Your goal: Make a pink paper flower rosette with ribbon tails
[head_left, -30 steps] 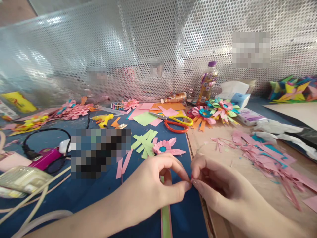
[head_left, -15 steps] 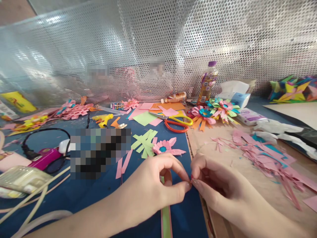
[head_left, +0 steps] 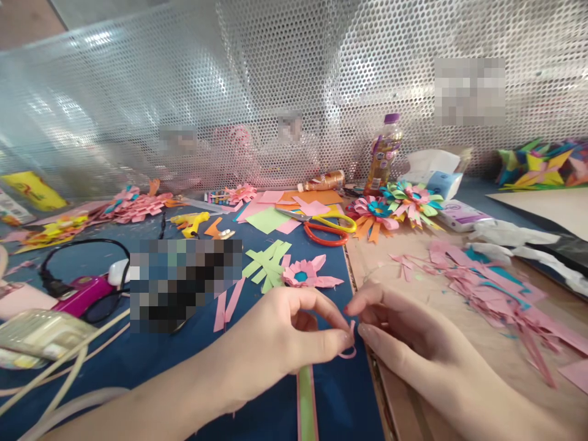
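My left hand (head_left: 298, 334) pinches a thin, curled pink paper strip (head_left: 353, 351) between thumb and fingertips. Just to its right is my right hand (head_left: 404, 343), thumb and forefinger parted around a small gap, with nothing seen between them. A green paper strip with pink edges (head_left: 307, 404) runs toward me beneath my left hand. Beyond the hands lies a pink paper flower with a blue centre (head_left: 305, 275), beside crossed light green paper strips (head_left: 269, 266). Two loose pink strips (head_left: 229, 306) rest left of my left wrist.
Scissors with red and yellow handles (head_left: 326, 229) lie ahead, by coloured paper sheets (head_left: 266, 217). Pink scraps (head_left: 487, 285) cover the cardboard (head_left: 441, 392) at right. A drink bottle (head_left: 384, 153), a yellow glue gun (head_left: 190, 222) and cables (head_left: 68, 361) stand or lie around.
My right fingertips have parted from the left ones and opened slightly. The curled pink strip now shows at my left fingertips.
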A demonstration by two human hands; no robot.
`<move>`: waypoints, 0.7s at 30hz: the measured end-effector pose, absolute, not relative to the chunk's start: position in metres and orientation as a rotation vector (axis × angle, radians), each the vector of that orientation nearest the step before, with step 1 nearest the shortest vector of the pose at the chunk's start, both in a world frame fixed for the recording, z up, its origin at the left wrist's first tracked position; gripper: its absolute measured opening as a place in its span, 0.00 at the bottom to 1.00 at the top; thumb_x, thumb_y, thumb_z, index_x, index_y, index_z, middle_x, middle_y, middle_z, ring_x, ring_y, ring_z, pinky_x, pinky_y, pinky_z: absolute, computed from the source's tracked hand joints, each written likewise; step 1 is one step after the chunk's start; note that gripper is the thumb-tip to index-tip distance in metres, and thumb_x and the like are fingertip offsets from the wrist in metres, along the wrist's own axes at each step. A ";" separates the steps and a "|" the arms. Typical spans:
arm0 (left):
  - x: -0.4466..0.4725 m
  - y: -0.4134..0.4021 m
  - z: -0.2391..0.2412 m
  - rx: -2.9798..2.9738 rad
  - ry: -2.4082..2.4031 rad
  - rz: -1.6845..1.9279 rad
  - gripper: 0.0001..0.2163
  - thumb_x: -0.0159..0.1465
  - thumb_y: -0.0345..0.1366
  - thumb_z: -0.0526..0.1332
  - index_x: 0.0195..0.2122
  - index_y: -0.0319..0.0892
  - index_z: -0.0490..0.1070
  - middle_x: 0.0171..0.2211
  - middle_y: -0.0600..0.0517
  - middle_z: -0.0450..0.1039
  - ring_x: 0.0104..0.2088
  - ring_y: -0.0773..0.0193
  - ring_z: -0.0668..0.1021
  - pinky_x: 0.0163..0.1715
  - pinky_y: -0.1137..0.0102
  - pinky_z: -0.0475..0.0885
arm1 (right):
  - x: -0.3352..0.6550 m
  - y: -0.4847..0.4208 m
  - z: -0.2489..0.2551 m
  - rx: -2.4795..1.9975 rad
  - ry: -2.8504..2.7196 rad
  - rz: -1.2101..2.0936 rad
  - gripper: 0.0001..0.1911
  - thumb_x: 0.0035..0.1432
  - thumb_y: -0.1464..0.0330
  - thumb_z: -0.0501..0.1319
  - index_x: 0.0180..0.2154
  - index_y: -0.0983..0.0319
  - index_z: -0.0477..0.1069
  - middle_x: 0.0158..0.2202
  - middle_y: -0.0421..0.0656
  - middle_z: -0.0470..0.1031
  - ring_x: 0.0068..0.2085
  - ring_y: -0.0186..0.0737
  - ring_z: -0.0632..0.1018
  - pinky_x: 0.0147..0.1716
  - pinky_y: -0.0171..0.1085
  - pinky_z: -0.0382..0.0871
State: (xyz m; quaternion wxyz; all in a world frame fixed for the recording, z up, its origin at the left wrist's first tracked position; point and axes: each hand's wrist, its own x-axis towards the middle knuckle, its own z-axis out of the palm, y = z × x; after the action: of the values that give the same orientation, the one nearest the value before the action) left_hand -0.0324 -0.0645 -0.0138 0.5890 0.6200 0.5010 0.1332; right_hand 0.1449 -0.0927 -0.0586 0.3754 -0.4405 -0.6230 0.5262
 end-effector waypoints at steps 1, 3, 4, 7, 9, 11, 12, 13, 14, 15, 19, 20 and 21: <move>-0.032 -0.065 -0.014 1.427 1.160 0.311 0.11 0.53 0.43 0.62 0.32 0.41 0.70 0.34 0.53 0.67 0.25 0.73 0.63 0.20 0.76 0.53 | 0.145 -0.093 -0.058 -1.127 -1.597 1.352 0.05 0.58 0.64 0.51 0.36 0.57 0.62 0.32 0.39 0.68 0.36 0.36 0.71 0.32 0.32 0.65; -0.032 -0.065 -0.014 1.400 1.149 0.314 0.11 0.53 0.42 0.62 0.32 0.41 0.70 0.33 0.53 0.66 0.24 0.73 0.62 0.19 0.76 0.53 | 0.146 -0.094 -0.058 -1.130 -1.591 1.366 0.06 0.58 0.64 0.51 0.37 0.57 0.62 0.33 0.40 0.68 0.37 0.37 0.71 0.33 0.33 0.66; -0.032 -0.065 -0.014 1.394 1.144 0.316 0.10 0.53 0.42 0.62 0.32 0.40 0.70 0.34 0.53 0.66 0.25 0.73 0.62 0.19 0.76 0.53 | 0.146 -0.095 -0.057 -1.138 -1.587 1.370 0.06 0.59 0.63 0.50 0.37 0.57 0.62 0.33 0.40 0.68 0.37 0.37 0.71 0.33 0.33 0.66; -0.032 -0.065 -0.014 1.392 1.127 0.333 0.10 0.54 0.41 0.62 0.32 0.40 0.70 0.35 0.52 0.66 0.25 0.73 0.63 0.19 0.76 0.53 | 0.147 -0.097 -0.054 -1.177 -1.581 1.339 0.06 0.58 0.63 0.50 0.35 0.57 0.62 0.30 0.39 0.68 0.33 0.36 0.71 0.31 0.34 0.67; -0.033 -0.065 -0.014 1.387 1.122 0.360 0.11 0.53 0.42 0.62 0.32 0.41 0.70 0.34 0.53 0.65 0.24 0.74 0.62 0.19 0.76 0.52 | 0.146 -0.098 -0.052 -1.191 -1.589 1.299 0.05 0.57 0.64 0.51 0.31 0.58 0.60 0.28 0.39 0.66 0.30 0.35 0.69 0.29 0.33 0.66; -0.033 -0.064 -0.014 1.377 1.131 0.376 0.11 0.53 0.43 0.62 0.32 0.41 0.70 0.32 0.54 0.65 0.24 0.74 0.61 0.19 0.77 0.52 | 0.143 -0.099 -0.050 -1.187 -1.611 1.264 0.05 0.54 0.65 0.54 0.29 0.59 0.59 0.25 0.37 0.63 0.27 0.33 0.67 0.25 0.31 0.63; -0.033 -0.064 -0.013 1.372 1.137 0.380 0.11 0.54 0.43 0.62 0.32 0.41 0.70 0.31 0.54 0.64 0.23 0.74 0.61 0.19 0.77 0.52 | 0.141 -0.099 -0.050 -1.186 -1.623 1.248 0.05 0.53 0.66 0.55 0.28 0.59 0.59 0.24 0.37 0.62 0.25 0.32 0.65 0.23 0.30 0.62; -0.033 -0.065 -0.013 1.366 1.142 0.381 0.11 0.54 0.42 0.62 0.32 0.41 0.70 0.31 0.54 0.64 0.23 0.74 0.61 0.19 0.77 0.52 | 0.139 -0.100 -0.049 -1.193 -1.630 1.234 0.05 0.52 0.66 0.56 0.28 0.59 0.59 0.23 0.36 0.61 0.24 0.31 0.64 0.21 0.29 0.60; -0.033 -0.065 -0.012 1.358 1.147 0.383 0.10 0.54 0.42 0.62 0.32 0.40 0.70 0.31 0.54 0.64 0.23 0.75 0.60 0.19 0.77 0.52 | 0.138 -0.100 -0.049 -1.205 -1.634 1.220 0.06 0.51 0.67 0.57 0.27 0.59 0.59 0.22 0.36 0.61 0.23 0.30 0.63 0.20 0.29 0.58; -0.033 -0.065 -0.012 1.349 1.151 0.385 0.10 0.54 0.41 0.62 0.31 0.40 0.70 0.31 0.54 0.64 0.22 0.75 0.60 0.19 0.77 0.52 | 0.136 -0.101 -0.049 -1.218 -1.634 1.209 0.06 0.51 0.67 0.57 0.27 0.59 0.60 0.22 0.36 0.61 0.23 0.30 0.62 0.19 0.29 0.57; -0.033 -0.064 -0.015 1.316 1.169 0.404 0.10 0.54 0.41 0.63 0.31 0.40 0.70 0.28 0.55 0.62 0.22 0.75 0.59 0.18 0.77 0.52 | 0.135 -0.101 -0.050 -1.259 -1.625 1.197 0.06 0.50 0.66 0.58 0.26 0.60 0.61 0.24 0.37 0.62 0.23 0.31 0.64 0.20 0.30 0.58; -0.033 -0.063 -0.016 1.309 1.173 0.418 0.10 0.54 0.41 0.63 0.31 0.40 0.70 0.27 0.55 0.61 0.22 0.75 0.58 0.18 0.77 0.52 | 0.136 -0.100 -0.051 -1.272 -1.621 1.194 0.06 0.50 0.66 0.58 0.27 0.59 0.61 0.24 0.37 0.62 0.24 0.31 0.64 0.20 0.30 0.58; -0.033 -0.062 -0.017 1.302 1.178 0.446 0.10 0.54 0.42 0.63 0.31 0.40 0.70 0.25 0.56 0.61 0.21 0.75 0.58 0.18 0.77 0.52 | 0.138 -0.100 -0.051 -1.288 -1.601 1.184 0.06 0.51 0.65 0.58 0.29 0.59 0.62 0.24 0.37 0.62 0.24 0.32 0.64 0.21 0.30 0.59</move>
State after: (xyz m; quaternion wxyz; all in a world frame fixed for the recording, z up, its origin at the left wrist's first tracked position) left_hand -0.0334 -0.0623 -0.0171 0.6170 0.5657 0.5117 0.1936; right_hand 0.1377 -0.0997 -0.0513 0.3757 -0.5033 -0.6258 0.4626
